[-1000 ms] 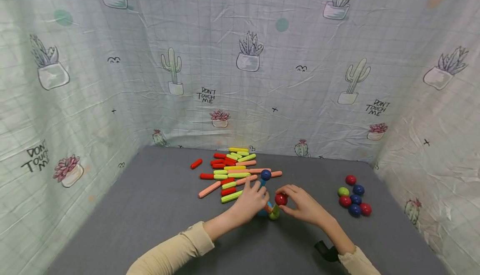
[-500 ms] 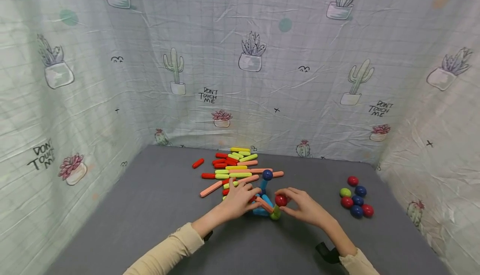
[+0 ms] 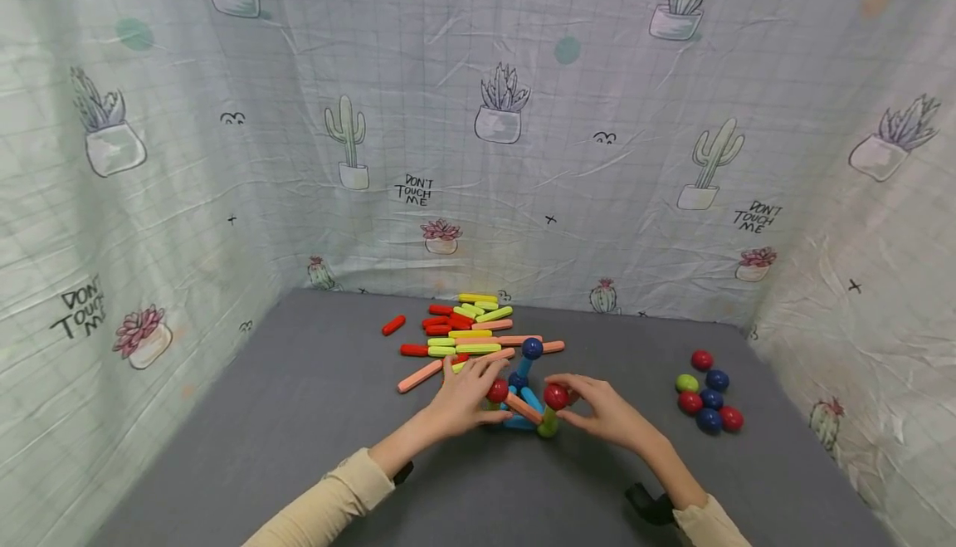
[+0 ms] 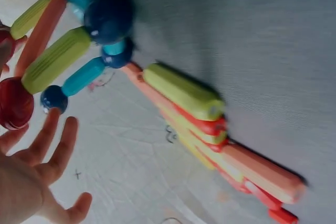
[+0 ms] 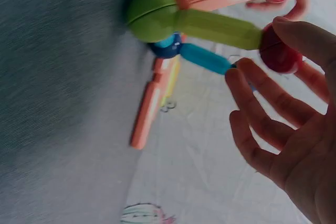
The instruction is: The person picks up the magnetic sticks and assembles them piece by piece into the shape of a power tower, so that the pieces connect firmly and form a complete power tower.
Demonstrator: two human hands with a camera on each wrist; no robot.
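Note:
My left hand (image 3: 463,398) holds a red ball (image 3: 496,390) between thumb and fingers at the left of a small ball-and-rod frame. My right hand (image 3: 608,412) pinches another red ball (image 3: 556,396) on its right side. Under that one, a short green rod (image 5: 218,30) joins a green ball (image 5: 152,16) near the table. A salmon rod (image 3: 525,408) slants from the left red ball to the green ball. Light blue rods (image 3: 520,422) link the base. Behind, a dark blue ball (image 3: 532,349) tops an upright blue rod (image 5: 205,58). The left wrist view shows a green rod (image 4: 56,60) under the left red ball.
Loose red, yellow, green and salmon rods (image 3: 478,349) lie in a pile behind the frame. Several loose balls (image 3: 711,399) sit at the right on the grey table (image 3: 314,414). A printed curtain (image 3: 418,57) stands around the back and sides.
My left hand has shifted left across the frame, uncovering the salmon rod and the left red ball. My right hand stays on its red ball, which has tipped slightly left.

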